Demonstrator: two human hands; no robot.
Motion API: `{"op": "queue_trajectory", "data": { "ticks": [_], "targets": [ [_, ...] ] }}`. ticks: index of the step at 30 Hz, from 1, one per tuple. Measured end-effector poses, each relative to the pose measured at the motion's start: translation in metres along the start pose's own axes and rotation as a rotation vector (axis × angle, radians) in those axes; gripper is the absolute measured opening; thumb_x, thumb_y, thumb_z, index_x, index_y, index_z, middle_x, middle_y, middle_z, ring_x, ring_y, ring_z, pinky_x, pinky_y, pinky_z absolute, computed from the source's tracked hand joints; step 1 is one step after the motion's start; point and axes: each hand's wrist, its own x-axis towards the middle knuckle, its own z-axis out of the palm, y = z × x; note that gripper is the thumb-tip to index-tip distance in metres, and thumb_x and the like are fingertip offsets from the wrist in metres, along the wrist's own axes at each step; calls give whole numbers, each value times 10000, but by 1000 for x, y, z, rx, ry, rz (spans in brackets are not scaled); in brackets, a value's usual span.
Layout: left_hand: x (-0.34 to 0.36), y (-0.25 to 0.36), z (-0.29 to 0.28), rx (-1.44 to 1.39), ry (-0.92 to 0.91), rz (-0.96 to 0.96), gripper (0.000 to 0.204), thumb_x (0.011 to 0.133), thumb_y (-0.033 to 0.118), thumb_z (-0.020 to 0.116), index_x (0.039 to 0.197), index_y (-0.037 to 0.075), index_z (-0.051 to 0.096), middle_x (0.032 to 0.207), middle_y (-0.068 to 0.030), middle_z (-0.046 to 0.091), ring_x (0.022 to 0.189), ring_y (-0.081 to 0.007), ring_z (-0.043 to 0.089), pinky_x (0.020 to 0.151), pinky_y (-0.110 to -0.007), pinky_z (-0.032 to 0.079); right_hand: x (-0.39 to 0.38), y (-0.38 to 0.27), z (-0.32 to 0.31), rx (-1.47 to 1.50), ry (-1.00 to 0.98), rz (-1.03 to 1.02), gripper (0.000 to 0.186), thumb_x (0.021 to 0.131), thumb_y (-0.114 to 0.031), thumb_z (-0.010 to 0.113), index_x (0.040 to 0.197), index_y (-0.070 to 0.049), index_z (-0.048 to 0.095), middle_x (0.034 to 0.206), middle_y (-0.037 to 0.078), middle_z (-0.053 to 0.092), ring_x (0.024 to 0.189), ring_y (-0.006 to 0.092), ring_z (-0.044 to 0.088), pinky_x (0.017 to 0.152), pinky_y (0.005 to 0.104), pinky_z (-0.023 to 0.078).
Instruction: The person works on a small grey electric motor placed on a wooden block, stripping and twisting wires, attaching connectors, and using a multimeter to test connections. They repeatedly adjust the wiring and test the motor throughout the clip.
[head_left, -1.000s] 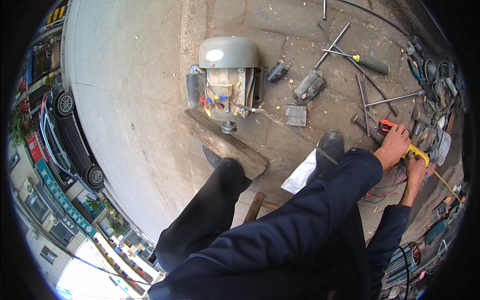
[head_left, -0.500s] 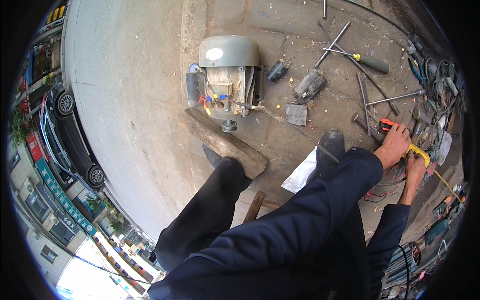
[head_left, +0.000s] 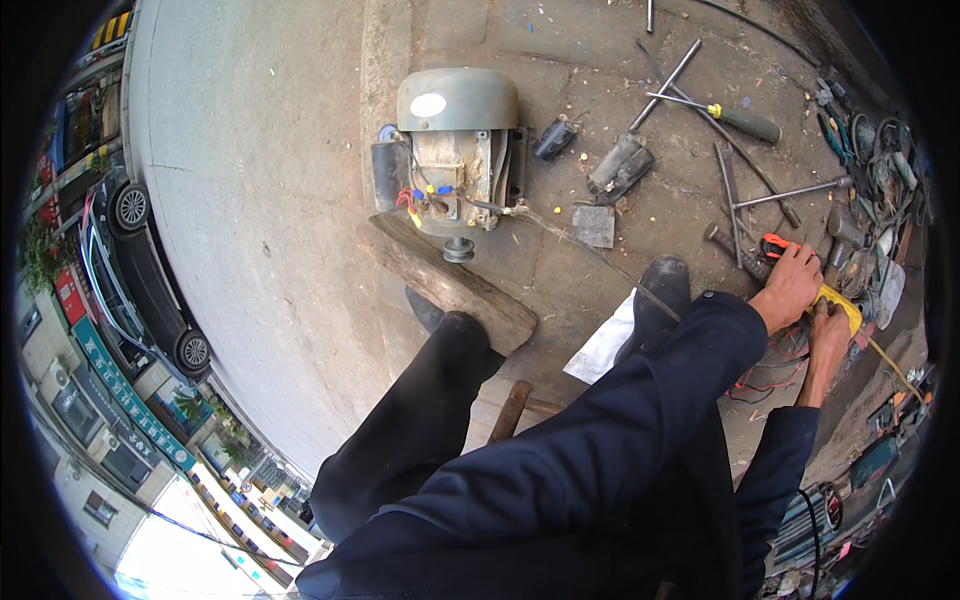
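At the right, my left hand (head_left: 790, 285) is closed on an orange-and-black object (head_left: 776, 243), its fingers bent over it beside a yellow rectangular item (head_left: 840, 300) with a yellow cord. Just below, my right hand (head_left: 828, 345) grips that yellow item, fingers partly hidden. Red and black wires (head_left: 752, 383) lie under my hands. A dark hammer-like tool (head_left: 728, 243) and a metal cylinder (head_left: 845, 227) rest close by on the ground.
A grey electric motor (head_left: 455, 100) with loose wires stands beside a wooden plank (head_left: 460, 285). T-handle wrenches (head_left: 680, 60), a screwdriver (head_left: 748, 123), cylinders (head_left: 620, 165) and a tool heap (head_left: 885, 160) lie around. My shoe (head_left: 660, 290) rests near white paper (head_left: 605, 345). A parked car (head_left: 135, 270) stands far left.
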Motion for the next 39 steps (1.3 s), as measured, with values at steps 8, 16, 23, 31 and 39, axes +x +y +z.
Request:
{"op": "queue_trajectory", "data": {
  "ticks": [8, 16, 23, 31, 39],
  "targets": [
    [0, -1, 0, -12, -4, 1, 513, 801, 262, 844, 1273, 69, 795, 1310, -97, 709, 1358, -329, 553, 1161, -491, 404, 0, -1, -2, 25, -17, 16, 489, 1049, -406, 674, 1157, 64, 756, 1122, 342, 765, 1089, 540, 726, 938, 581, 558],
    [3, 1, -1, 1, -88, -10, 526, 816, 267, 845, 1304, 81, 785, 1347, -88, 704, 1387, -329, 539, 1196, -501, 385, -1, -5, -8, 10, -35, 28, 510, 1039, -421, 681, 1146, 74, 747, 1120, 344, 764, 1102, 538, 724, 946, 578, 554],
    [1, 0, -1, 10, -24, -5, 502, 818, 278, 837, 1278, 83, 795, 1310, -83, 707, 1346, -316, 547, 1153, -484, 396, -6, -12, -18, 29, -41, 12, 440, 988, -360, 726, 1156, 46, 746, 1118, 319, 768, 1087, 525, 722, 926, 564, 550],
    [2, 1, 0, 30, -70, -5, 508, 823, 289, 835, 1291, 96, 794, 1320, -77, 704, 1354, -320, 541, 1156, -491, 395, -2, -9, -18, 56, -35, -40, 402, 961, -303, 758, 1135, 59, 744, 1067, 324, 760, 1035, 521, 725, 889, 552, 551],
    [3, 1, 2, 12, -48, -11, 530, 815, 297, 845, 1303, 97, 794, 1344, -84, 705, 1381, -330, 533, 1176, -503, 388, -2, -11, -17, 34, -26, -30, 414, 976, -306, 740, 1142, 74, 748, 1078, 338, 758, 1055, 522, 729, 895, 569, 551]
  ]
}}
